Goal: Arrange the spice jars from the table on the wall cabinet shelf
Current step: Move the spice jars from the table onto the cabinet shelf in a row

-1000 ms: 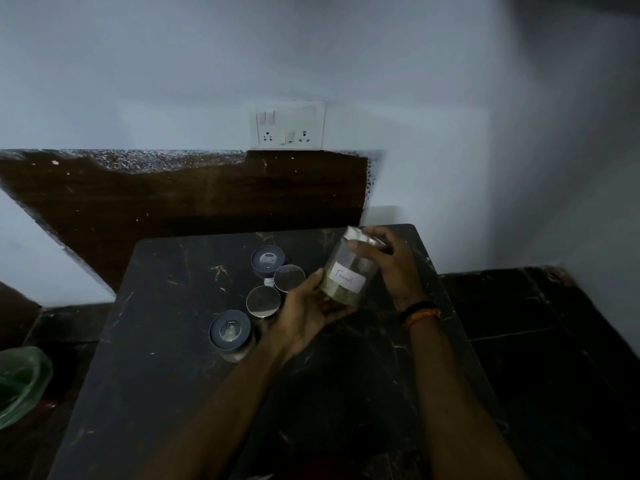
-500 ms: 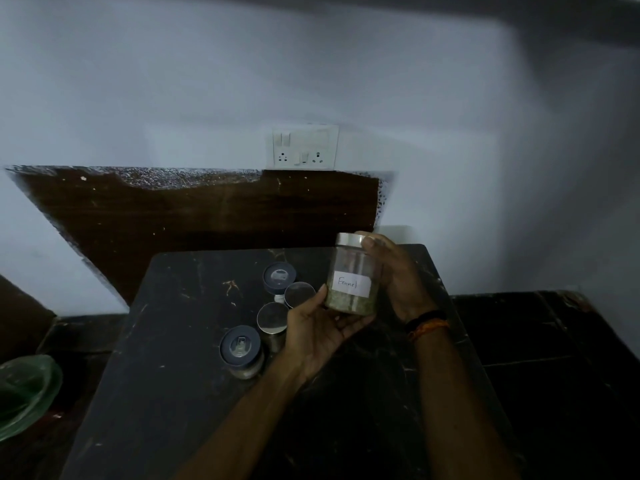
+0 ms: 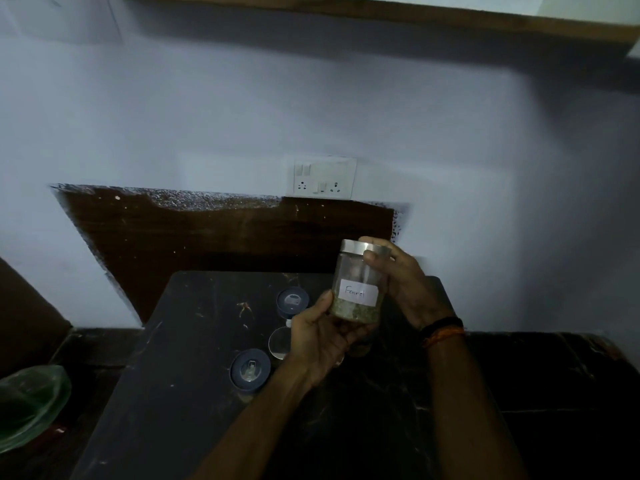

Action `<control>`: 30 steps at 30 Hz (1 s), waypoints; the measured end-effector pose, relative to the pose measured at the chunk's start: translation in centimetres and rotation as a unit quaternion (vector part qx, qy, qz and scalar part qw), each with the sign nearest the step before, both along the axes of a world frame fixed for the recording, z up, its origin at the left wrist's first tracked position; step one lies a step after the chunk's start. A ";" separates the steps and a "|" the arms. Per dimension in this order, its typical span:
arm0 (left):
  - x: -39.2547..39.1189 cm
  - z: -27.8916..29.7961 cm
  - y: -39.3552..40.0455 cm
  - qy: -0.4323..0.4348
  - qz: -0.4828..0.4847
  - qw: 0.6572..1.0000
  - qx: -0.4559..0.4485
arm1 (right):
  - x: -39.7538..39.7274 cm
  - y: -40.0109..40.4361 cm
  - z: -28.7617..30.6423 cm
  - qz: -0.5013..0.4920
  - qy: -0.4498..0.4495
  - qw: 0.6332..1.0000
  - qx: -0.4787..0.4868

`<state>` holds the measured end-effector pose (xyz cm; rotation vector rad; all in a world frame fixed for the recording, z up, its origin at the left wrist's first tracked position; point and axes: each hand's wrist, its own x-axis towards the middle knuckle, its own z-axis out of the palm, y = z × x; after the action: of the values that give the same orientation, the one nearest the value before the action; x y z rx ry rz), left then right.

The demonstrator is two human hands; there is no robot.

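I hold a clear glass jar (image 3: 356,282) with a silver lid and a white label reading "Fennel", upright above the dark table (image 3: 180,393). My left hand (image 3: 322,337) cups its base from below and my right hand (image 3: 405,282) grips its side and lid. Greenish seeds fill its lower part. On the table to the left stand a dark-lidded jar (image 3: 292,301), a second dark-lidded jar (image 3: 250,369), and a clear-lidded jar (image 3: 280,342) partly hidden by my left hand. A wooden cabinet underside (image 3: 381,15) runs along the top.
A white socket plate (image 3: 323,177) sits on the wall above a dark wooden board (image 3: 207,233). A green glass bowl (image 3: 27,403) lies at the lower left beside the table. Dark floor tiles (image 3: 554,393) extend to the right.
The jar has been turned from tilted to upright and lifted. The view has tipped upward, bringing the cabinet's underside into sight at the top.
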<state>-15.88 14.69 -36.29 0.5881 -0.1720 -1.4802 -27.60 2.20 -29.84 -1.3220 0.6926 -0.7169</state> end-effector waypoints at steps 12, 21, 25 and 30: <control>4.5 9.7 -2.8 -0.054 0.028 0.986 -0.154 | 4.6 -0.4 11.3 -0.034 -0.092 0.987 -0.129; 8.5 20.7 -4.3 -0.140 0.070 0.964 -0.217 | 7.4 -1.4 21.9 -0.018 -0.139 0.962 -0.235; 9.8 24.7 -4.5 -0.153 0.076 0.953 -0.251 | 8.4 -1.5 26.2 0.001 -0.150 0.950 -0.275; 11.4 28.7 -4.6 -0.178 0.068 0.937 -0.292 | 10.0 -1.9 30.5 0.018 -0.182 0.939 -0.290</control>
<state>-4.45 10.10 -7.56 0.3640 -0.8100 -1.0987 -17.64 0.34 0.62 -1.6634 0.1517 -1.1571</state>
